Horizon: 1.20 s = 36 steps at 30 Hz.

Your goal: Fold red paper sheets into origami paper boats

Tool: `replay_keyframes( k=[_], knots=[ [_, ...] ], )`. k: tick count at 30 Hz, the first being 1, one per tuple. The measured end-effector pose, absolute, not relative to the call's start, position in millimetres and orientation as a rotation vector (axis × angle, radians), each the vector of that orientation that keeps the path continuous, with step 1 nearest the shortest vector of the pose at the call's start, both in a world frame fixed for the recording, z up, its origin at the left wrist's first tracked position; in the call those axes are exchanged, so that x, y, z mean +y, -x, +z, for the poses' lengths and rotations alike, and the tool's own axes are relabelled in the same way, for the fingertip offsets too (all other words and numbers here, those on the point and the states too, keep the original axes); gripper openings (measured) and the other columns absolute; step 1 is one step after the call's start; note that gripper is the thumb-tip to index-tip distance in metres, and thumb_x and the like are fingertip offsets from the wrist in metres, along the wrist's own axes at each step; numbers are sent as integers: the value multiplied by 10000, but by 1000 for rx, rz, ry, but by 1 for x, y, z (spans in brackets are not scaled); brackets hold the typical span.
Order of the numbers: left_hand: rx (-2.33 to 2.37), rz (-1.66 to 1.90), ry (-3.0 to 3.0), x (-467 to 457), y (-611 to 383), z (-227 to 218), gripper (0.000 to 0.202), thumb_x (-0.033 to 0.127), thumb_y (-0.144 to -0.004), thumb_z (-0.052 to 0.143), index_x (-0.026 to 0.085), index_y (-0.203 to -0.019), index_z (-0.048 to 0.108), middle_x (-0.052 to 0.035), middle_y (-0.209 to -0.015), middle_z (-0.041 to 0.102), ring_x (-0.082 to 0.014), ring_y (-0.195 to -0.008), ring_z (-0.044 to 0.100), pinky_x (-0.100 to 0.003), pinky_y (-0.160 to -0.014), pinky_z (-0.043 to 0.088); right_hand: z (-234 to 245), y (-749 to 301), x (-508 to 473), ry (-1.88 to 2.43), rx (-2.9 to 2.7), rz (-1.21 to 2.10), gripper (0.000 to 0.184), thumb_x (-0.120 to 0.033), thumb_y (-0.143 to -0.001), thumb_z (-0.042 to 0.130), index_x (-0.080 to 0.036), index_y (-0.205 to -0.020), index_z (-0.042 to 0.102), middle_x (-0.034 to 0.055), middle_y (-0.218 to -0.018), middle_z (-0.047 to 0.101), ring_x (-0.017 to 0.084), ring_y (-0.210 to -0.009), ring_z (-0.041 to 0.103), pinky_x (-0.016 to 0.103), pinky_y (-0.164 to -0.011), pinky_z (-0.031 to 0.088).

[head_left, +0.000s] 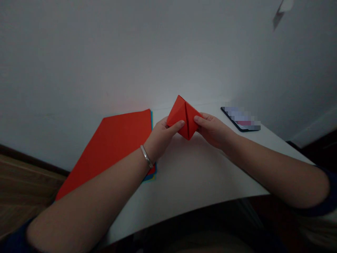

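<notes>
A folded piece of red paper (184, 116), diamond-shaped with a dark crease down its middle, is held just above the white table (189, 175). My left hand (160, 137) pinches its left side, thumb on the front, with a silver bracelet on the wrist. My right hand (213, 130) pinches its right corner between thumb and fingers. Both hands are closed on the paper.
A stack of coloured paper sheets (116, 147), red on top with blue and yellow edges showing, lies at the table's left and hangs over its edge. A dark phone (240, 119) lies at the right rear. A pale wall stands behind; wooden floor shows at left.
</notes>
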<state>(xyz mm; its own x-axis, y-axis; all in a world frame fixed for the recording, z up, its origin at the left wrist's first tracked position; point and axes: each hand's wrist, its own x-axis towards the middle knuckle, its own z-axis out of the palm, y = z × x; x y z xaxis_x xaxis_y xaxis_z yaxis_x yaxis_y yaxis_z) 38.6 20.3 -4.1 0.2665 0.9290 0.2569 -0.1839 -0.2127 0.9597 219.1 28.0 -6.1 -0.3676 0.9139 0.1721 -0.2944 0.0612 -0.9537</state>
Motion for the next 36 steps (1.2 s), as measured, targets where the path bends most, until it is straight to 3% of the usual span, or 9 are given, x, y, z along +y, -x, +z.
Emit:
replay_keyframes(
  k=[16,25,36],
  knots=[
    [697,1194,-1400,24,-36,-6,376,394,-738,772,139,-991,662,-83,-1018,707,-214,-938,625,-353,-914,442,-7,-221,28,680,-1330,1493,315,-448,-705,798,-210,-887,702,34,-901,722,182,-854,628,367,-912,464],
    [815,1128,-1530,25,-27,2,388,403,-672,802,145,-942,697,-78,-967,730,-241,-936,644,-378,-900,468,-6,-228,32,722,-1495,1305,380,-447,-643,831,-227,-922,696,29,-972,729,209,-948,640,397,-942,453],
    [848,1077,-1461,28,-30,-7,421,370,-681,786,131,-1008,672,-84,-998,729,-209,-888,650,-350,-857,479,-14,-229,34,771,-1556,1309,327,-427,-717,782,-218,-961,725,44,-1001,737,213,-951,650,407,-947,447]
  ],
)
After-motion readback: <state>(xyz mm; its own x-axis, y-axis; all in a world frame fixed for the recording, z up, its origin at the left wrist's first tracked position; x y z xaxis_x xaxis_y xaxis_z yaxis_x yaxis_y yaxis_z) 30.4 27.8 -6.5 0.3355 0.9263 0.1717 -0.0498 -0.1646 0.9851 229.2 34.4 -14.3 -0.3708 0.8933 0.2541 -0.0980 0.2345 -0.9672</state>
